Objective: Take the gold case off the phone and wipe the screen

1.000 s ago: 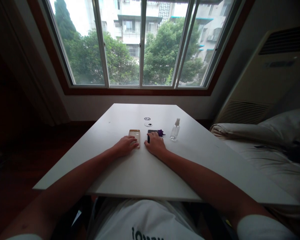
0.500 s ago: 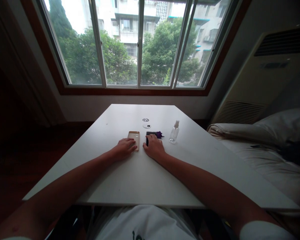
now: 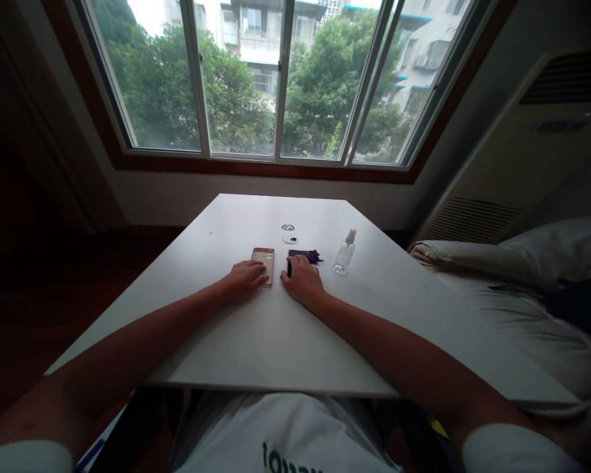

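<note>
On the white table (image 3: pixel 256 348), my left hand (image 3: pixel 245 279) lies over a gold-edged phone case (image 3: pixel 262 257), its fingers stretched across the lower part. My right hand (image 3: pixel 303 279) rests palm down on a flat black object (image 3: pixel 289 268), which looks like a phone and is mostly covered by the hand. Its fingers are spread, with the thumb at the left side. Just beyond this hand, a dark and purple bundle (image 3: pixel 314 255) touches or nearly touches the black object. To the right stands a clear spray bottle (image 3: pixel 343 256), apart from both hands.
Two small round flat pieces, a patterned one (image 3: pixel 288 227) and a white one with a dark spot (image 3: pixel 290 240), lie farther back on the table. A window (image 3: pixel 241 98) is beyond it. At the right are a folded cover (image 3: pixel 473 263) and a large vented unit (image 3: pixel 546 157).
The camera view has tilted slightly downward, so the table sits higher in the picture. Both hands stay in place on their things; nothing on the table has visibly moved.
</note>
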Demonstrator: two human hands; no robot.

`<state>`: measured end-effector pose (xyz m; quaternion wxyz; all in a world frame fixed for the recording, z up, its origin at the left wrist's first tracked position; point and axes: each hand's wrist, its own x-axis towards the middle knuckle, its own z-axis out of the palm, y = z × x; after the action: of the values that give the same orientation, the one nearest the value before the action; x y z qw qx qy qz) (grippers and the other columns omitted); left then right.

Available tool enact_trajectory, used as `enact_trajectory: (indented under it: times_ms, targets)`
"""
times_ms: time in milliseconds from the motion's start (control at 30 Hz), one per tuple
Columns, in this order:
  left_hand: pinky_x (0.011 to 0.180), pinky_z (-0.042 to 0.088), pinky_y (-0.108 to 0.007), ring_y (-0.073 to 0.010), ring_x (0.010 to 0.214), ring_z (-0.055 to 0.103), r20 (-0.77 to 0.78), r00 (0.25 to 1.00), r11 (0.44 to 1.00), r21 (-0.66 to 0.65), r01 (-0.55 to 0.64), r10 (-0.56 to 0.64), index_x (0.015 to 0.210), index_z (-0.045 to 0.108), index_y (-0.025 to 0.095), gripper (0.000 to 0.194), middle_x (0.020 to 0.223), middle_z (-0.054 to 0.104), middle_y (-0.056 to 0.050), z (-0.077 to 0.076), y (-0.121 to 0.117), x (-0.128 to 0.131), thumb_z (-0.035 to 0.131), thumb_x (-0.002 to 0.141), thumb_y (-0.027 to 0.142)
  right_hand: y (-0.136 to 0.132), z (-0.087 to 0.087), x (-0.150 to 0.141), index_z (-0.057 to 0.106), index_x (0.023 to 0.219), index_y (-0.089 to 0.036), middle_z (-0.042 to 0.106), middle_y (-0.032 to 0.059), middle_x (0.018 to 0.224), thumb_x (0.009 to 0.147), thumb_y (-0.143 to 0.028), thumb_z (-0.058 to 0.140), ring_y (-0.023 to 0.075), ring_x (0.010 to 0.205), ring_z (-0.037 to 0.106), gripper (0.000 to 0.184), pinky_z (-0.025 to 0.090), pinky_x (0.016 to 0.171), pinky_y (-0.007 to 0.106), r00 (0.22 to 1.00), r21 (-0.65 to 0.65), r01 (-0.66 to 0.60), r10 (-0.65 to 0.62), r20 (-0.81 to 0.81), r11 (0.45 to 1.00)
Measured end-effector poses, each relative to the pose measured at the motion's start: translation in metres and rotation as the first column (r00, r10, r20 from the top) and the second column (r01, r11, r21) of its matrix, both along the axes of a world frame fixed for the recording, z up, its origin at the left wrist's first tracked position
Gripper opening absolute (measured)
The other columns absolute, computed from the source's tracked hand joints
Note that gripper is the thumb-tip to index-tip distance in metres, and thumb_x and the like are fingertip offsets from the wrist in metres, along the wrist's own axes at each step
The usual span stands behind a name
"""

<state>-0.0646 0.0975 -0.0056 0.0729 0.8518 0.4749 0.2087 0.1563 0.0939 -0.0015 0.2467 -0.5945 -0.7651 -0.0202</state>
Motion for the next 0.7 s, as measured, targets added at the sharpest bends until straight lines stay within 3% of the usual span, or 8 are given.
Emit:
enact_trajectory:
  times_ms: [700]
  targets:
    - [0.112, 0.038, -0.039, -0.0271, 0.132, 0.051, 0.015, 0.999, 0.999, 0.026, -0.029, 0.028, 0.132, 0.062, 0.019, 0.053, 0.142, 0.056, -0.012, 0.0061, -0.0085, 0.0033, 0.047, 0.096, 0.055, -0.0049, 0.0027, 0.0044, 0.055, 0.135, -0.017, 0.051, 0.0148, 0.141, 0.092, -0.040, 0.053, 0.0307, 0.133, 0.042, 0.049, 0.036, 0.107, 0.044, 1.000, -0.004, 0.013, -0.013, -0.009, 1.000]
